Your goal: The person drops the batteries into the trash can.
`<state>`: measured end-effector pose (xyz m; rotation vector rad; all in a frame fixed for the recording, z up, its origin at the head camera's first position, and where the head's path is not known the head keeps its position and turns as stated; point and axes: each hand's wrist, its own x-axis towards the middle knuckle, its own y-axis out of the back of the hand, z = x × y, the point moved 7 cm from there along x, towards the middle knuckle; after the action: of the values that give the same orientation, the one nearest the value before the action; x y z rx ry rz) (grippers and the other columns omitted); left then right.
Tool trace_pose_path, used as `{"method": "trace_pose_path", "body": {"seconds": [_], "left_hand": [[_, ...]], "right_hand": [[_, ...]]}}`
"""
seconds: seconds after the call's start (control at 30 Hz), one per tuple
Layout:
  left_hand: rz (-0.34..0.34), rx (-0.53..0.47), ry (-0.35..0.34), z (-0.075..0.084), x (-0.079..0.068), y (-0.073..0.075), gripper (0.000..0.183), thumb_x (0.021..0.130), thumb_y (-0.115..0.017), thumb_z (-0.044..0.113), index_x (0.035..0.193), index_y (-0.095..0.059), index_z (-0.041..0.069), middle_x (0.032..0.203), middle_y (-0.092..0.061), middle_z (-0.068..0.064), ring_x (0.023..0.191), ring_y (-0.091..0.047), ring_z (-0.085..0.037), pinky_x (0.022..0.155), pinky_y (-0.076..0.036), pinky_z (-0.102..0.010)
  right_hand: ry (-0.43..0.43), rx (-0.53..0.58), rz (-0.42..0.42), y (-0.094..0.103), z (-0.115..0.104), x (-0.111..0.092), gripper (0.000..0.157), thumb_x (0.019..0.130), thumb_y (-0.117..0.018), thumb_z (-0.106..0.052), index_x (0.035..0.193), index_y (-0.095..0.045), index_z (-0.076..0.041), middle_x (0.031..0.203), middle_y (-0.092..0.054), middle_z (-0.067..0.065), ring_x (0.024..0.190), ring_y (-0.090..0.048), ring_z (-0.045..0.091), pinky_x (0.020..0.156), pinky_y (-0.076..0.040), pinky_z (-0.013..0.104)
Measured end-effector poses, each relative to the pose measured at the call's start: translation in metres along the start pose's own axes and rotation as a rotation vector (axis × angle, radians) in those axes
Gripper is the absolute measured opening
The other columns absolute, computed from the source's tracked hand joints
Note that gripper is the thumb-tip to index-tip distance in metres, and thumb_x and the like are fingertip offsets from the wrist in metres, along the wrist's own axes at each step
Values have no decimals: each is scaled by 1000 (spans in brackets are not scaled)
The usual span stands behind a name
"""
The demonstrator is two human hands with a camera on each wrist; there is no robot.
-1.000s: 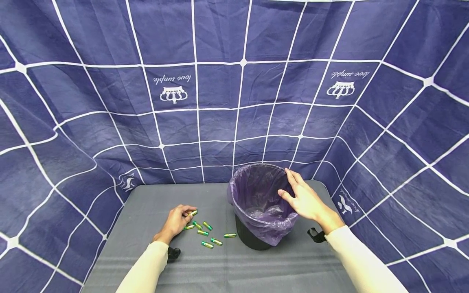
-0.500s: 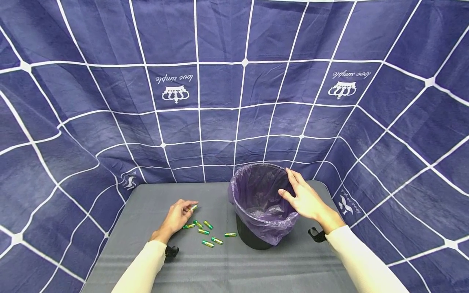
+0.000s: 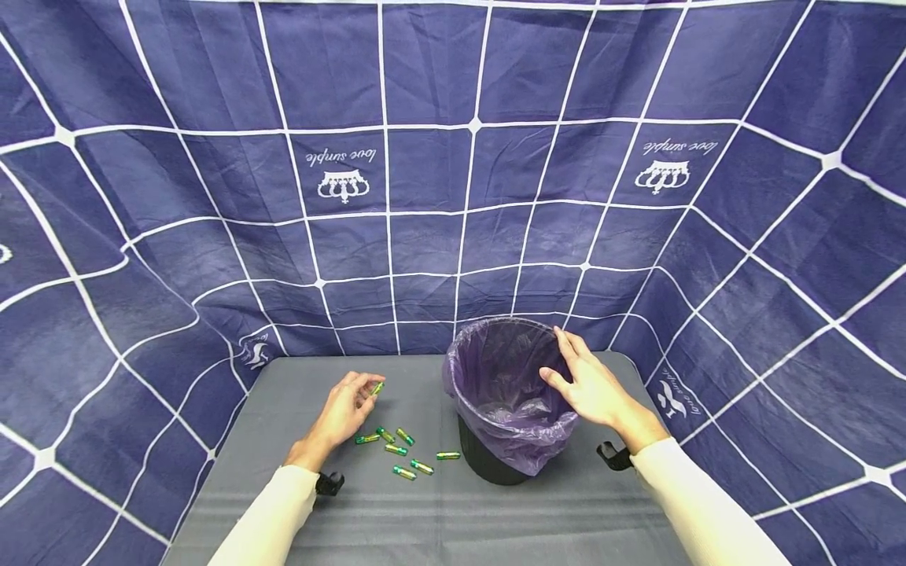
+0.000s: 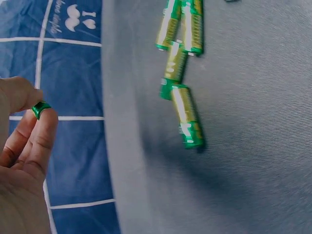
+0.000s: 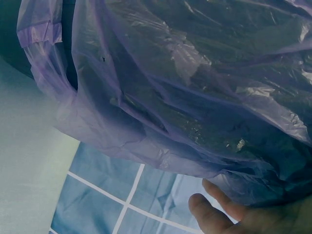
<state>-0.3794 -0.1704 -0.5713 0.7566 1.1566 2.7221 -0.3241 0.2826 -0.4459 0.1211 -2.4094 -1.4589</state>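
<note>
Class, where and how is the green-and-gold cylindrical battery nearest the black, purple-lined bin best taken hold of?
Pinch the green-and-gold cylindrical battery by its long sides at the middle, probably from above. It lies flat, lengthwise left to right in the head view, its right end close to the black, purple-lined bin, while both long sides are exposed.

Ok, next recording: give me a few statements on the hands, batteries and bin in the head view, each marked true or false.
1. The left hand pinches a battery. True.
2. Seven loose batteries lie on the table. True.
3. The loose batteries stand upright. False: they lie on their sides.
4. The right hand is at the right side of the bin. True.
5. The bin has no liner. False: a purple liner covers its inside and hangs over its edge.
</note>
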Motion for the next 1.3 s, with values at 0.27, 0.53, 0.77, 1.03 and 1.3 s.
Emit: {"method": "trace_pose_path", "body": {"seconds": [0.27,0.53,0.77,1.03,1.3], "left_hand": [[-27,-6,-51,32,12,15,38,100,-81,-9,135,-78,5,107,-80,-8,92,-76,-20,81,-67,-30],[-43,-31,-120,70,24,26,40,101,-81,-7,137,-79,9,105,-78,-6,95,-76,-19,81,-68,-30],[-49,-59,-177,102,34,35,42,105,-77,-6,143,-78,12,107,-76,-11,95,-75,-16,85,-70,-30],[-11,-107,-265,135,49,44,51,96,-81,-13,142,-78,8,108,-76,-10,95,-76,-21,84,-71,-28],[-32,-146,-302,167,61,47,59,91,-89,-16,145,-76,4,122,-74,-15,99,-77,-26,87,-73,-32]], "right_hand": [[-6,-4,-1,-1,2,0,87,118,-65,-44,183,-28,1,182,-41,30,163,-51,59,130,-46,76],[-8,5,-5,0,2,0,89,117,-64,-47,183,-27,1,182,-40,30,163,-50,60,130,-45,76],[-10,16,-4,1,0,-2,88,117,-65,-45,182,-29,1,182,-40,30,163,-50,61,129,-46,78],[-6,17,-7,0,1,-2,87,117,-65,-43,182,-29,3,182,-40,31,163,-51,61,129,-46,77],[-5,12,-4,1,0,-2,88,117,-64,-46,182,-28,2,182,-40,31,162,-51,61,129,-46,77]]}}
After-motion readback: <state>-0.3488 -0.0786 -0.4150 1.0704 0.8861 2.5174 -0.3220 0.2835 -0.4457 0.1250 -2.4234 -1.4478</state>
